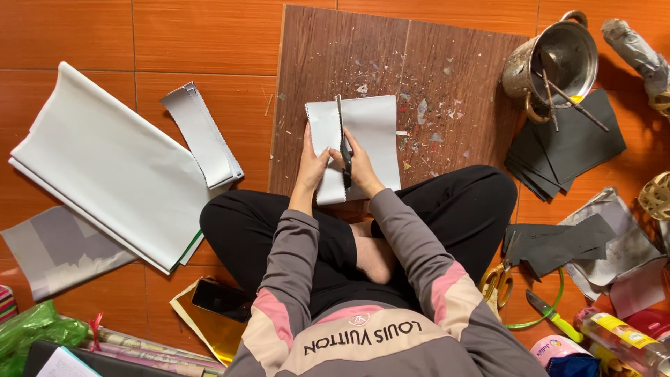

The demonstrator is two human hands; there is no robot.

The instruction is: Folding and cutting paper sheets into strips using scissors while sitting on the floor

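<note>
2 bare hands at work on 1 folded sheet of grey paper (366,136), which lies on a brown wooden board (447,70) set on the orange tiled floor (209,35), just in front of the seated person's crossed legs. Left hand (312,167): laid flat along the sheet's left edge, fingers extended rather than closed, pinning the paper to the board. Right hand (361,167): closed through the handles of black scissors (343,143), blades pointing away from the body and running up the sheet's left third; whether the blades stand apart or together cannot be told. Board surface: scattered paper scraps to the right of the sheet. Nearby items: 1 large pale folded sheet (105,164) and 1 narrow zigzag-edged strip (202,132) to the left; 1 metal pot (555,59) holding sticks, 1 stack of black sheets (569,150), yellow-handled scissors (497,283) and 1 utility knife (555,318) to the right. Handling note, as a judgement: the cut will likely run straightest if the flat hand stays near the blade line and the blades advance in long strokes.
</note>
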